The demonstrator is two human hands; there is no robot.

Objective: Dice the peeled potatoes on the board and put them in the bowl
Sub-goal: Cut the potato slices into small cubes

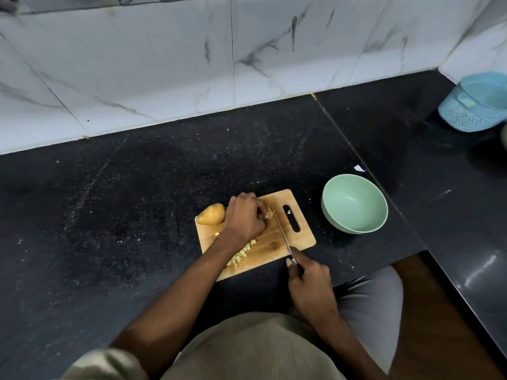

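Observation:
A wooden cutting board [296, 244] lies on the black counter. My left hand [244, 216] curls over a small piece of potato [269, 215] near the board's far edge, most of the piece hidden under my fingers. My right hand [308, 283] grips the handle of a knife [281, 229], whose blade lies across the board right beside the held piece. A whole peeled potato [210, 214] rests at the board's far left corner. Several potato cubes [242, 253] lie along the board's near side, partly under my left forearm. A pale green bowl [354, 203] stands right of the board, holding nothing.
A light blue plastic basket [474, 102] sits at the far right on the counter's side wing. A small white scrap [359, 168] lies behind the bowl. The marble-tiled wall runs along the back, and the counter's front edge passes just below the board.

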